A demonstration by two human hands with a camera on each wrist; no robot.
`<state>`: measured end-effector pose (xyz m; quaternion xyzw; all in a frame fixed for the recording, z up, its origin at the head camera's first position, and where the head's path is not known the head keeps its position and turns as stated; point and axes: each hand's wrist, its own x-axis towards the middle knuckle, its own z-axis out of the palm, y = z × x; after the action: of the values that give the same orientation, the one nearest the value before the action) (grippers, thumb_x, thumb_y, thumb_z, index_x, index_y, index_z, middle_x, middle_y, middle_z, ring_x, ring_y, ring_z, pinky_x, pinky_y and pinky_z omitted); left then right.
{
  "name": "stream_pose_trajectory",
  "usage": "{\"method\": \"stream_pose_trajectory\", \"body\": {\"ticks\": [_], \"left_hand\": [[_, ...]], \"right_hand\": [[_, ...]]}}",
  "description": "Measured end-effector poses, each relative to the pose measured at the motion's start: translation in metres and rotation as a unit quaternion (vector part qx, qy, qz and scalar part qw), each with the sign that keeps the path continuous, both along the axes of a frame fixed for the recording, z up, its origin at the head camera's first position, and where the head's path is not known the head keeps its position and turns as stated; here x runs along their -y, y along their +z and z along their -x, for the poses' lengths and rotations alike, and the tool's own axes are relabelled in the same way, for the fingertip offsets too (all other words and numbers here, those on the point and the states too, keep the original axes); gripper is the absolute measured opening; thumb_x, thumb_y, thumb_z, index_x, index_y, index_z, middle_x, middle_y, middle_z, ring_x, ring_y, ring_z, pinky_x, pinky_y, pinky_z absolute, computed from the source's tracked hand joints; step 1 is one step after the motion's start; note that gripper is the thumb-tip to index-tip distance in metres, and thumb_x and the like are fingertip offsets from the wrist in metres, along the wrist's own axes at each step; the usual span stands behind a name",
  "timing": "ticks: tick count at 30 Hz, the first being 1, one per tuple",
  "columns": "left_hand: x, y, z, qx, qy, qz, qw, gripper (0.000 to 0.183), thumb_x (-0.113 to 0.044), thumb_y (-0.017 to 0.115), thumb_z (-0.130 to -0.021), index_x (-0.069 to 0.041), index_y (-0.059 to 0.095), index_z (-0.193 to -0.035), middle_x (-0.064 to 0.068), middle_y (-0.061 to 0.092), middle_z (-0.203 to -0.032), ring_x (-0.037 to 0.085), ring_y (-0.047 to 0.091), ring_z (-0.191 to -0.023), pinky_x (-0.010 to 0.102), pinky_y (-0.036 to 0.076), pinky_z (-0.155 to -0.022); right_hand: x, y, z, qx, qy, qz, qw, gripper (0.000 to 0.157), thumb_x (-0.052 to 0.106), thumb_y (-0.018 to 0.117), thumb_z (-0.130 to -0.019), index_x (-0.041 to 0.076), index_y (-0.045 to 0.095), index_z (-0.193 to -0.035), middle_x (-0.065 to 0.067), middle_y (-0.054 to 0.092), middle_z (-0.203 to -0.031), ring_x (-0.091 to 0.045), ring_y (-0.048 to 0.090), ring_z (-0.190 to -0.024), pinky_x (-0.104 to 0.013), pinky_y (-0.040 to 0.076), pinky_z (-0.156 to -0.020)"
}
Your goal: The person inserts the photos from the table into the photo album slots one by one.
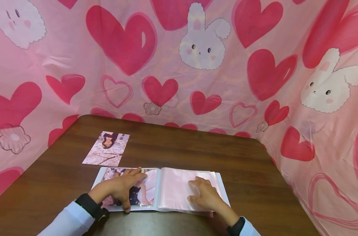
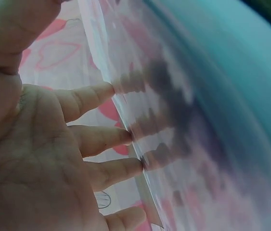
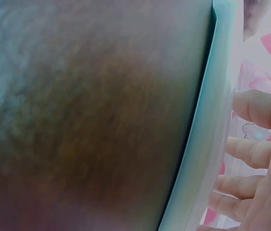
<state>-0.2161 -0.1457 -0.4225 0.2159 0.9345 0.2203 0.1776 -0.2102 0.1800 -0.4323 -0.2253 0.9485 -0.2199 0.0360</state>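
A photo album (image 1: 159,196) lies spread on the table in the head view. Its left page holds a photo (image 1: 145,193) under a clear sleeve; the right page (image 1: 174,190) shows pale pink sleeves with nothing pictured. My left hand (image 1: 121,186) rests on the photo page, fingers spread. In the left wrist view, the fingertips (image 2: 134,135) touch the glossy sleeve, which reflects them. The right hand (image 1: 207,195) lies over the right page with its fingertips on the sleeves. From the right wrist, the album's pale edge (image 3: 202,125) runs beside the extended fingers (image 3: 248,151).
A loose photo (image 1: 109,149) of a person among pink blossoms lies on the brown table (image 1: 182,144), beyond the album's left side. A pink cloth (image 1: 173,49) with hearts and rabbits hangs around the table's back and sides.
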Motion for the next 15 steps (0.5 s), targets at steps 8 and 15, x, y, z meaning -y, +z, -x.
{"method": "stream_pose_trajectory", "body": {"ticks": [8, 15], "left_hand": [[-0.0017, 0.0022, -0.0003, -0.007, -0.002, -0.006, 1.0, 0.111, -0.025, 0.094, -0.038, -0.016, 0.043, -0.136, 0.022, 0.022, -0.147, 0.045, 0.019, -0.131, 0.076, 0.009, -0.089], [0.0004, 0.0029, 0.0022, -0.01, 0.002, -0.039, 0.9992, 0.101, -0.041, 0.091, -0.044, -0.015, 0.048, -0.132, 0.021, 0.031, -0.141, 0.045, 0.025, -0.126, 0.076, 0.011, -0.089]], "right_hand": [[-0.0005, -0.0003, -0.002, -0.005, 0.002, -0.005, 1.0, 0.049, 0.024, 0.073, -0.076, 0.004, 0.059, -0.119, -0.025, 0.046, -0.13, -0.044, 0.04, -0.117, -0.066, 0.037, -0.076], [-0.0005, -0.0013, -0.0024, -0.017, 0.004, -0.008, 1.0, 0.049, 0.024, 0.073, -0.076, 0.003, 0.059, -0.119, -0.026, 0.046, -0.129, -0.044, 0.041, -0.115, -0.064, 0.038, -0.075]]}}
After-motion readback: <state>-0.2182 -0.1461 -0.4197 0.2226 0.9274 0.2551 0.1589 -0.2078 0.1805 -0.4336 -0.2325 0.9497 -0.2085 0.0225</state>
